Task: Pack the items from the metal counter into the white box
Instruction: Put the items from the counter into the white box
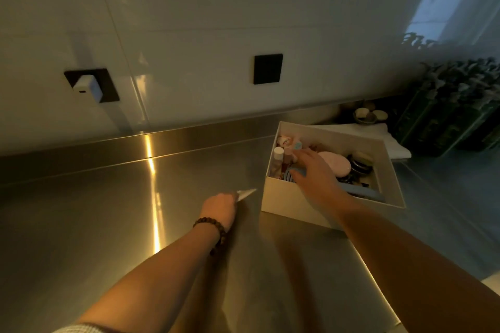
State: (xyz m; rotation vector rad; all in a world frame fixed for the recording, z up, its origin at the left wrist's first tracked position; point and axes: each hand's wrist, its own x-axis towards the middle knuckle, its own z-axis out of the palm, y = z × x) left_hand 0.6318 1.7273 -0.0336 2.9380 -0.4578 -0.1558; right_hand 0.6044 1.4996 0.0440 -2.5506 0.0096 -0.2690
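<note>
The white box stands on the metal counter to the right of centre, holding several small toiletries: a pink oval case, small bottles, dark round tins and a blue comb-like item. My right hand reaches into the box with fingers spread over the items, holding nothing that I can see. Just left of the box, my left hand, with a bead bracelet on its wrist, grips a thin white pointed item that sticks out toward the box.
A tiled wall with a black switch plate and a white plug in a black socket runs behind the counter. Folded white cloth, a small dish of round things and dark green packs sit at the back right.
</note>
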